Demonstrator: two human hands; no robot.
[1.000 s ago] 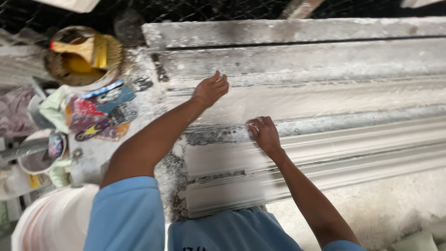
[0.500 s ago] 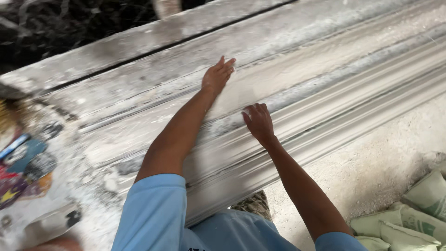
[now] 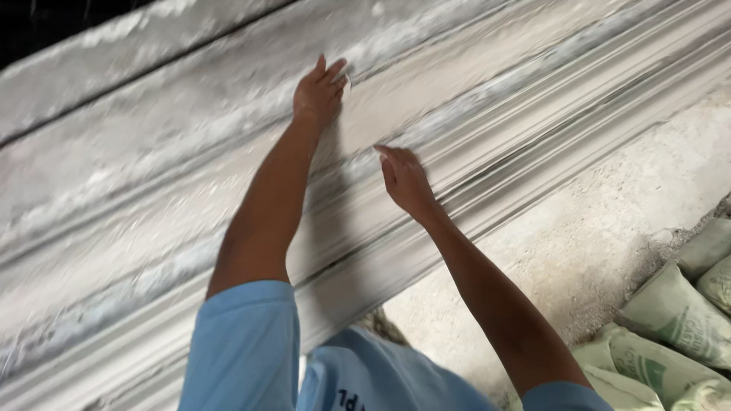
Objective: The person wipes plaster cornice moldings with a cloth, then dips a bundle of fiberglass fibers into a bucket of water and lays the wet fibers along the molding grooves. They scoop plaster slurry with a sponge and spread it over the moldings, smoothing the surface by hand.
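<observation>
Head view looks down on a long white plaster moulding (image 3: 152, 228) with stepped ridges and grooves, running slantwise across the frame from lower left to upper right; its surface is streaked with grey dust and blurred in places. Beyond its far edge runs a rough grey ledge (image 3: 114, 68); past that, darkness. On the near side lies a pale concrete floor (image 3: 609, 221); at the lower right stand several greenish sacks (image 3: 678, 312), stacked touching one another, tops shut, so their contents cannot be told. Nothing lies on the moulding between the hands. Two bare arms in blue sleeves (image 3: 244, 342) reach out over it. Left hand (image 3: 318, 91) lies flat on the upper band of the moulding, fingers together and stretched forward, palm down, gripping nothing; something small and pale shows at its fingertips, too blurred to name. Right hand (image 3: 405, 181) sits lower, on the ridged part, fingers loosely curled with the tips touching the surface; whether it pinches anything cannot be told.
</observation>
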